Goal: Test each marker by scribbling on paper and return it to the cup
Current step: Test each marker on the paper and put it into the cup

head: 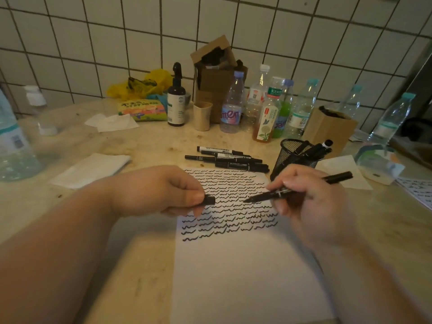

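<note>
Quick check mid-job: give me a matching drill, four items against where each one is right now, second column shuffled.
Items:
1. marker cap
2. uncapped marker
3. mesh cup
4. loose markers

Places:
A. lying on the table beyond the paper
B. pinched in the left hand
C. standing right of the loose markers
D. held in the right hand, tip over the scribbles

Pairs: 1-B, 2-D, 3-C, 4-A

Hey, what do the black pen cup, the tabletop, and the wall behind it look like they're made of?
The pen cup looks like black wire mesh, probably metal: its wall is a fine see-through grid under a solid rim. The tabletop looks like polished stone, maybe marble or an imitation: beige, mottled, slightly glossy. The wall is white square tiles, likely glazed ceramic, with dark grout lines.
</note>
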### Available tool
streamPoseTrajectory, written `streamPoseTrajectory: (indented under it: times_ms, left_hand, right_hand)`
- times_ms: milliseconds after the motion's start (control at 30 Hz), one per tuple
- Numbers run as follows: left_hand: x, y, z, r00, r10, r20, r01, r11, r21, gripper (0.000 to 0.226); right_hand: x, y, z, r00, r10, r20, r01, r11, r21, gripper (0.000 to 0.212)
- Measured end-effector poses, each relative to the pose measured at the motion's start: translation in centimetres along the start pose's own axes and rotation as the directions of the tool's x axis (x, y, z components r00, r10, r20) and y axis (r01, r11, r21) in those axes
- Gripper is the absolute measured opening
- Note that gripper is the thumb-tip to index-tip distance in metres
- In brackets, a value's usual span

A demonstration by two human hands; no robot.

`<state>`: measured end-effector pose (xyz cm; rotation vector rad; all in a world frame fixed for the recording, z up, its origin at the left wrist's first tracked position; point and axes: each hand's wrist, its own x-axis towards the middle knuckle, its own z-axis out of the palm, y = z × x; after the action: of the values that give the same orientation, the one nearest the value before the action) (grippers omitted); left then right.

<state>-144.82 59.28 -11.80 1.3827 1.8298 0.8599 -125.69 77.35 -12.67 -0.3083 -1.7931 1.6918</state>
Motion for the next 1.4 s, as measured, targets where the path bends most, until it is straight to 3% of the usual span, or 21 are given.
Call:
streamPoseTrajectory:
  times_ms: [100, 233, 500, 900, 1233, 1400]
  left_hand:
    - [1.0, 0.0, 0.6, 0.950, -0.090, -0.300, 0.142, 0.977, 0.157, 0.027]
    - [1.9, -0.1, 2.0, 0.940, -0.113, -0.320, 0.231, 0.904, 0.359, 0.019]
    - [2.0, -1.0, 2.1, 0.952, -0.103, -0.287, 0.241, 0.832, 0.500, 0.027]
    - [2.2, -1.5, 2.2, 0.957, -0.057, -0.285, 0.203, 0.833, 0.515, 0.029]
    - [1.9, -1.4, 2.1, 0.959, -0.063, -0.277, 0.197, 0.850, 0.488, 0.027]
    - [1.6, -0.8, 2.0, 0.962, -0.072, -0.264, 0.184, 0.884, 0.429, 0.027]
  right_hand:
    - [0.3, -1.2, 0.7, 0.995, 0.098, 0.008, -0.094, 0.970, -0.225, 0.029]
    - [-0.9, -2.9, 2.9, 0.938, 0.267, 0.223, -0.139, 0.876, -0.463, 0.014]
    - [-3.9, 1.2, 5.6, 0.923, 0.366, 0.115, -0.334, 0.914, -0.230, 0.023]
    - [-4.2, 2.2, 6.0, 0.922, 0.343, 0.179, -0.276, 0.908, -0.316, 0.017]
    - [-4.2, 2.3, 5.2, 0.941, 0.337, 0.026, -0.314, 0.901, -0.300, 0.019]
    - [-3.4, 0.5, 3.6, 0.980, 0.172, -0.095, -0.192, 0.940, -0.281, 0.021]
